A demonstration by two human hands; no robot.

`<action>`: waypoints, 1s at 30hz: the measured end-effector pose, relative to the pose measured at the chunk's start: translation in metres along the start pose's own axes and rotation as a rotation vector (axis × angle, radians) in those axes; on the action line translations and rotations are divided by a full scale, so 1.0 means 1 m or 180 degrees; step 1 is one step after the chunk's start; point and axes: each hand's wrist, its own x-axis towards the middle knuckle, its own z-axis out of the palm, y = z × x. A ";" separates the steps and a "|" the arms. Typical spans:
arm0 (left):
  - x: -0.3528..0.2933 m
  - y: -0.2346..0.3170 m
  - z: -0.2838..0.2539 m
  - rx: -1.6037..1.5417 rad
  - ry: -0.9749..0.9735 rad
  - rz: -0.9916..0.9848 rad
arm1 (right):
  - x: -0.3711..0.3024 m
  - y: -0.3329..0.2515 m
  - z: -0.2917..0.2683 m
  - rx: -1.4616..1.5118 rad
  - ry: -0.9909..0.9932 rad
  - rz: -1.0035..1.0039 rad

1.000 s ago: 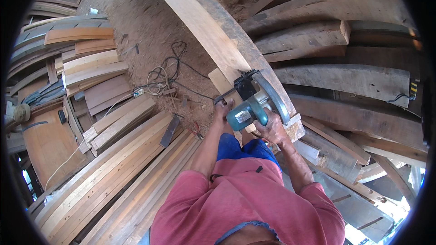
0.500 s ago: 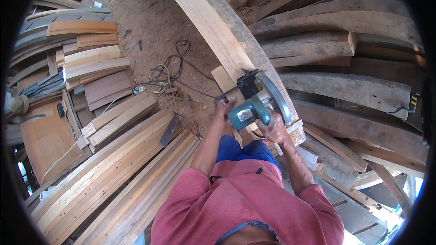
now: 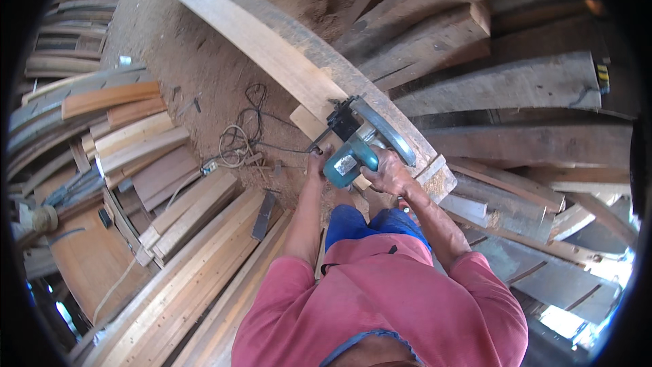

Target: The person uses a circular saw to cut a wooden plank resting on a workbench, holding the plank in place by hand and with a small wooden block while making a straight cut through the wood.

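A teal circular saw (image 3: pixel 346 163) with a curved metal blade guard rests at the near end of a long light plank (image 3: pixel 238 34). My right hand (image 3: pixel 390 171) is wrapped around its rear handle. On the saw's left side, my left hand (image 3: pixel 318 162) closes at the end of a thin dark guide bar (image 3: pixel 320 140) that sticks out from the base. The plank lies along a wider, worn timber bench (image 3: pixel 309 41). A short light board (image 3: pixel 307 122) juts out beside the plank, partly under the saw. The blade itself is hidden.
A black cord and a pale cable (image 3: pixel 234 137) lie coiled on the sawdust-covered ground to the left. Stacked boards (image 3: pixel 183 258) fill the near left. Heavy weathered beams (image 3: pixel 502 88) are piled on the right. A small crosspiece (image 3: pixel 430 168) sits at the bench's near end.
The view has turned, so the plank's far end now appears farther left. Saw and hands sit slightly left and higher in the picture. Both hands keep the same hold.
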 end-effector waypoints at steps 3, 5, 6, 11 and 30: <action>-0.009 -0.028 -0.004 0.0159 -0.0019 -0.0052 | -0.026 0.009 -0.003 -0.0099 -0.0008 0.0129; -0.033 -0.049 0.013 0.0094 0.0052 0.0045 | -0.049 0.027 -0.005 -0.0051 0.0076 0.0124; -0.045 -0.062 0.016 0.0188 0.0006 0.0040 | -0.063 0.034 -0.005 -0.0065 0.0067 0.0075; -0.106 -0.100 0.030 -0.0135 -0.0731 -0.0577 | -0.137 0.055 -0.006 0.0094 0.0291 0.0364; -0.136 -0.099 0.040 0.0683 -0.1632 -0.0799 | -0.224 0.114 0.020 0.0424 0.1259 0.0104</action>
